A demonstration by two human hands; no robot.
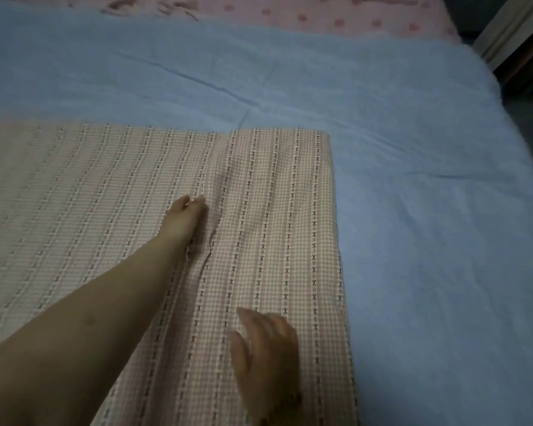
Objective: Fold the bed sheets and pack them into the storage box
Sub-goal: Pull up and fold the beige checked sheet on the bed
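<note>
Viewing from: the head camera, looking down at a bed.
Sheet: a pink checked sheet (pixel 274 195) with dotted stripes lies flat across the left and centre of the frame. Its far edge is straight and its right edge runs down toward the bottom centre.
Crease: a raised fold (pixel 211 241) runs through the sheet at centre frame.
Left hand: the left hand (pixel 183 215) reaches in from the lower left to centre frame. Its fingertips are drawn together on the sheet, just beside the crease. I cannot tell whether they pinch the fabric or only press it.
Right hand: the right hand (pixel 266 345), blurred, sits at bottom centre on the sheet, fingers spread and straight, gripping nothing.
Beneath: a blue blanket (pixel 413 210) covers the right and upper frame.
Top edge: a pink spotted cover (pixel 320 13).
</note>
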